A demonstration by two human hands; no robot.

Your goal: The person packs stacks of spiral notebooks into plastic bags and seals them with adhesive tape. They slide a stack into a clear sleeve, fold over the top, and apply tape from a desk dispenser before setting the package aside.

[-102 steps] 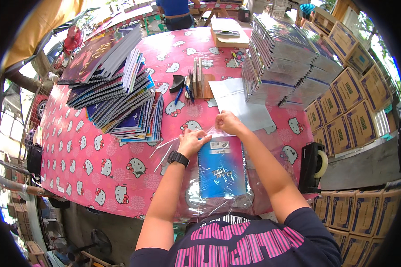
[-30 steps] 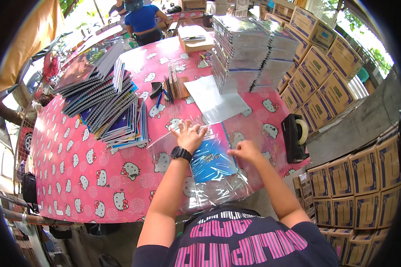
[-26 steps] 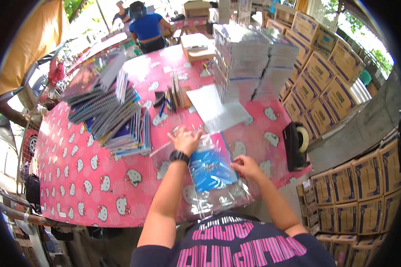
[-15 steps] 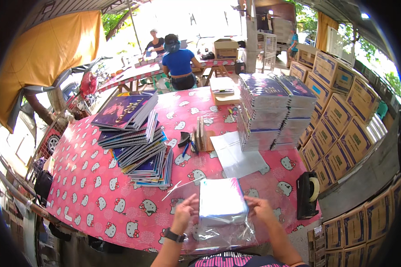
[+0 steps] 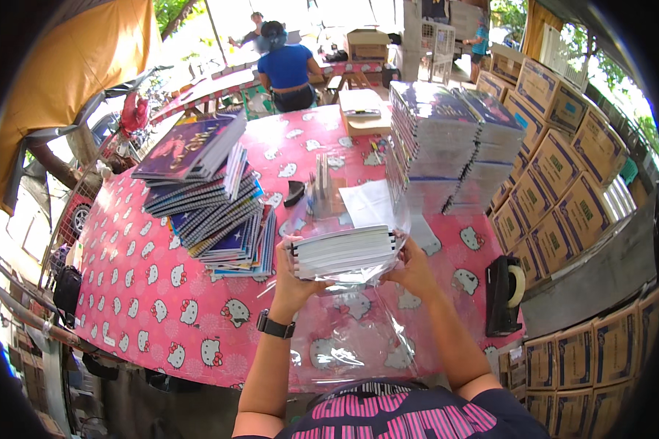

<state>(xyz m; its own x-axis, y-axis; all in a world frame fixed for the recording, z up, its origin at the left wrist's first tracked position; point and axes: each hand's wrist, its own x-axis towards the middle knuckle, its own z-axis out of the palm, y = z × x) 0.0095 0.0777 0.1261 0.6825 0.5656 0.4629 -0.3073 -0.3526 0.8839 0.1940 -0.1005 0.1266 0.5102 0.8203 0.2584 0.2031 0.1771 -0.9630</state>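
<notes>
My left hand (image 5: 293, 282) and my right hand (image 5: 414, 272) grip a small stack of spiral notebooks (image 5: 348, 252) from its two ends. The stack is tilted up, its white page edges facing me and dark binding showing at the ends. Clear plastic film (image 5: 366, 322) lies around it and spreads over the table toward my body. To the left rises a messy pile of spiral notebooks (image 5: 205, 197) with purple covers. Beyond my right hand stand tall neat stacks of notebooks (image 5: 436, 146) in plastic. A white sheet (image 5: 366, 203) lies behind the held stack.
A black tape dispenser (image 5: 501, 296) stands at the right edge of the pink patterned table (image 5: 146, 293). Behind the film are a wooden holder (image 5: 321, 183) and an open carton (image 5: 366, 121). Carton stacks (image 5: 556, 194) line the right. A person in blue (image 5: 285, 69) sits at another table.
Both hands have closed on the notebook stack and lifted it away from me, tipping it so its page edges face me. The plastic now stretches around it. The view has shifted slightly.
</notes>
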